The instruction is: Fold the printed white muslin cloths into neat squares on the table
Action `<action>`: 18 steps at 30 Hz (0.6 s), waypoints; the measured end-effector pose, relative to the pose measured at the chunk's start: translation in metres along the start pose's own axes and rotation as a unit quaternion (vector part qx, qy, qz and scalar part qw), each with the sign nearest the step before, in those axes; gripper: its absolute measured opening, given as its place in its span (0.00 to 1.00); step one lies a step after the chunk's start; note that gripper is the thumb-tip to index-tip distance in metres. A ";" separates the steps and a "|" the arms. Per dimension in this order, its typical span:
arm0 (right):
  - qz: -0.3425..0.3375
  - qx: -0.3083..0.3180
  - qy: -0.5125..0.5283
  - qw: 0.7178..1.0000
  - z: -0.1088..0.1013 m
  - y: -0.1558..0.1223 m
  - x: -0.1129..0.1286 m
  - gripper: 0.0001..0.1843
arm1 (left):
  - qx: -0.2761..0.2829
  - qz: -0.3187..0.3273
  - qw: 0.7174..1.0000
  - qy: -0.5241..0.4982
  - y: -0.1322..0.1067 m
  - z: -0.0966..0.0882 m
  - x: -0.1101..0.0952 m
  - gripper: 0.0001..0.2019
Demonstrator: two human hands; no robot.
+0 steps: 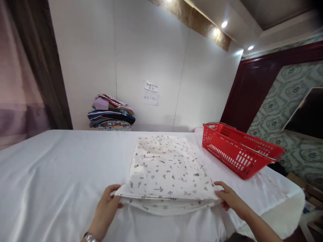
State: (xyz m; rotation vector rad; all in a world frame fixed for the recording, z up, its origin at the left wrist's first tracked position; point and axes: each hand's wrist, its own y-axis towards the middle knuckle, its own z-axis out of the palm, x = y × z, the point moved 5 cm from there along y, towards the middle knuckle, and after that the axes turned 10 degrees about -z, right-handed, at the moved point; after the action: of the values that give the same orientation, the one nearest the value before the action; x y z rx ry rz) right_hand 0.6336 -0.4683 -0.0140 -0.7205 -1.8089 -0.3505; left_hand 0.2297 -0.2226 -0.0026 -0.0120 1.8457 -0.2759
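A folded white cloth (164, 168) with a small scattered print lies on the white-covered table (55, 174), in several layers. My left hand (107, 210) grips its near left corner, thumb on top and fingers underneath. My right hand (230, 198) holds the near right corner the same way, fingers curled around the edge. The near edge is lifted slightly off the table.
A red plastic basket (239, 153) with metal handles sits at the table's right side, beside the cloth. A stack of folded colourful fabrics (112, 112) rests at the far edge against the white wall. A paper note (150, 94) hangs on the wall.
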 end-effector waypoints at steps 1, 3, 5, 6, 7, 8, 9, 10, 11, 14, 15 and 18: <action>-0.004 0.004 0.006 1.000 0.002 -0.001 0.000 0.27 | 0.017 -0.062 0.997 -0.040 0.001 0.005 0.012 0.15; -0.011 0.005 0.014 1.000 0.004 -0.002 0.000 0.33 | 0.049 -0.144 0.985 -0.086 -0.001 0.017 0.026 0.17; -0.022 -0.004 0.027 0.999 0.005 -0.003 0.003 0.36 | 0.082 -0.190 0.972 -0.111 -0.003 0.029 0.032 0.16; -0.024 -0.006 0.036 0.999 0.006 -0.003 0.004 0.35 | 0.104 -0.204 0.965 -0.124 -0.004 0.035 0.033 0.15; -0.024 -0.003 0.047 0.999 0.007 -0.004 0.005 0.34 | 0.123 -0.213 0.960 -0.135 -0.003 0.040 0.033 0.14; -0.022 0.004 0.058 0.998 0.008 -0.004 0.006 0.31 | 0.140 -0.215 0.956 -0.140 -0.003 0.044 0.032 0.13; -0.017 0.012 0.068 0.997 0.009 -0.005 0.007 0.28 | 0.153 -0.209 0.956 -0.134 -0.002 0.045 0.030 0.13; -0.011 0.015 0.075 0.997 0.008 -0.005 0.007 0.26 | 0.163 -0.193 0.961 -0.114 0.000 0.045 0.027 0.14; -0.009 0.013 0.081 0.997 0.007 -0.005 0.007 0.24 | 0.165 -0.164 0.969 -0.081 0.002 0.041 0.023 0.16; -0.014 -0.016 0.109 0.994 -0.001 -0.006 0.010 0.21 | 0.117 -0.027 0.991 0.062 0.007 0.013 0.003 0.20; -0.010 -0.021 0.120 0.992 -0.002 -0.006 0.011 0.20 | 0.083 0.018 0.990 0.115 0.009 0.001 -0.003 0.21; 0.034 0.021 0.125 0.991 0.011 -0.006 0.010 0.18 | -0.009 0.127 0.959 0.252 0.019 -0.030 -0.018 0.20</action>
State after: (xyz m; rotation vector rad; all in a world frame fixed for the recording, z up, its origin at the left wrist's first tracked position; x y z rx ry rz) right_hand 0.6197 -0.4633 -0.0077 -0.6743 -1.5473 -0.3405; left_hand 0.2096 -0.1959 0.0188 0.3073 2.3278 -0.0824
